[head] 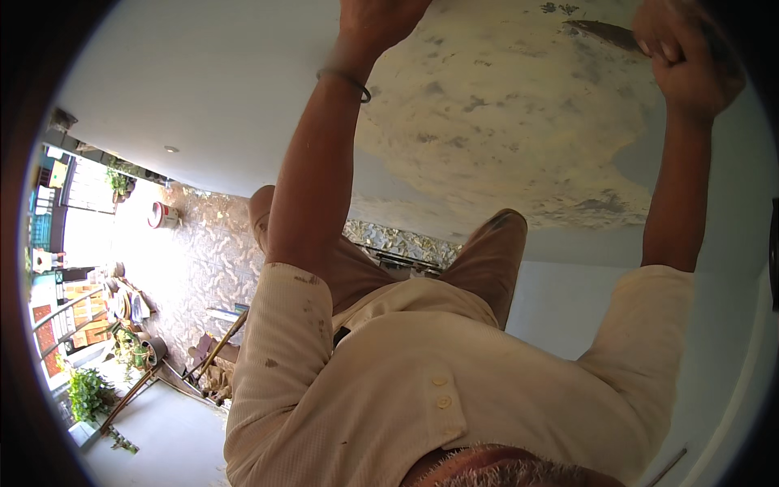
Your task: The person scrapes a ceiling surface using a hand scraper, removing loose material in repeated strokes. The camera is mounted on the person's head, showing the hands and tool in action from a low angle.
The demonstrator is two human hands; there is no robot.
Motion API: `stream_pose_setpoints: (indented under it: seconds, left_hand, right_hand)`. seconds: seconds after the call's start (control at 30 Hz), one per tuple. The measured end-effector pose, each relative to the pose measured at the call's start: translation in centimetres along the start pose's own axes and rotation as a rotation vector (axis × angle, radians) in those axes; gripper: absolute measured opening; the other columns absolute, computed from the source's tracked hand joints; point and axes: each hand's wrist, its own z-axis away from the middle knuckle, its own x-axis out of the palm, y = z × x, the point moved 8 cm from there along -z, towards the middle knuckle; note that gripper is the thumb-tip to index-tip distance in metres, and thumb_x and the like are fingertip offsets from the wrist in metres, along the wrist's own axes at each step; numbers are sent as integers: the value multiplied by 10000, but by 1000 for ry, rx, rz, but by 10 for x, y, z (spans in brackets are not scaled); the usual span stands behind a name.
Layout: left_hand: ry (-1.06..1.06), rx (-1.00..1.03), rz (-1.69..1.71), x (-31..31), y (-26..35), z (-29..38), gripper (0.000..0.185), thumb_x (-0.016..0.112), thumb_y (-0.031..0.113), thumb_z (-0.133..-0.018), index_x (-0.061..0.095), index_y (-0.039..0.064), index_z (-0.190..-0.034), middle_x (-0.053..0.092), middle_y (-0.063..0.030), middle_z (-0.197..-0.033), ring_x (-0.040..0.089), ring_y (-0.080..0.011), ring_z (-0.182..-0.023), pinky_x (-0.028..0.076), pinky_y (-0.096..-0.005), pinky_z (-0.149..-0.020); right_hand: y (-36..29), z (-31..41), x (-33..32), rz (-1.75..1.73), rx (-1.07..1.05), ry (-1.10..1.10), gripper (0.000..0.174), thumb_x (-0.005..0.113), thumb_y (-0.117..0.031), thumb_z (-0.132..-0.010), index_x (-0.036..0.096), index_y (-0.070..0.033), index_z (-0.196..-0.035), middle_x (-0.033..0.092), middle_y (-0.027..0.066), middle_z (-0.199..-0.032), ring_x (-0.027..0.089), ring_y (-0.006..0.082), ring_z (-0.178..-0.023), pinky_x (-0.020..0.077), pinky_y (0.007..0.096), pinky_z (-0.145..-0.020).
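In front of me is a grey-painted wall (213,91) with a large scraped patch (505,109) of cream plaster, marked by dark spots. At the upper right my right hand (691,58) grips a dark flat-bladed scraper (602,33); its blade lies against the patch or very close to it. The scraper's handle is hidden in the fingers. My left hand (386,21) is raised beside the patch's left side, and the picture's top edge cuts off its fingers. A dark bangle (344,79) circles that wrist. Whether it holds anything is out of sight.
Paint flakes (401,240) litter the wall's foot between my knees. On the patterned tile floor (207,262) to the left stands a white-and-red bucket (163,215). Lower left are wooden poles (225,341), a dark pot (154,350) and a leafy plant (88,392).
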Motion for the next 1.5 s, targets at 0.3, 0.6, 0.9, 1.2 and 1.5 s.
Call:
stream_pose_setpoints:
  seconds: [0.3,0.6,0.9,1.2,1.5]
  left_hand:
    - [14,4,-18,-8,-4,9,225,770,134,-902,639,35,-748,525,0,-604,436,-79,-589,382,-296,-557]
    - [-214,-151,-134,7,-22,12,368,794,224,-873,697,29,-1170,627,-173,-1311,620,-341,-1146,543,-427,-870]
    - [-127,521,-568,61,67,38,662,685,351,-977,392,130,-1527,291,-201,-1603,219,-453,-1510,242,-648,-1186]
    - [-435,703,-391,71,39,104,401,831,294,-868,717,132,-1217,662,-130,-1326,612,-317,-1261,524,-512,-1039]
    - [-121,397,-303,-9,5,10,135,780,257,-920,742,146,-985,727,-40,-901,720,-189,-765,575,-292,-628]
  right_hand:
    - [19,167,70,-199,120,514,33,561,1,-987,547,-23,-1006,520,64,-697,462,125,-584,426,308,-558]
    - [120,313,196,521,632,676,246,723,-276,-1003,634,-55,-1066,665,85,-759,656,246,-700,522,375,-674]
    - [102,386,197,534,1283,454,240,669,-234,-1027,646,-9,-1107,653,171,-940,712,288,-729,541,451,-634]
    - [145,449,286,-1121,1153,1019,360,670,-181,-1000,593,-13,-1309,673,132,-981,663,207,-801,534,316,-596]
    - [137,299,288,-1193,687,731,263,556,-255,-1078,537,-42,-1230,623,124,-839,566,159,-551,438,316,-440]
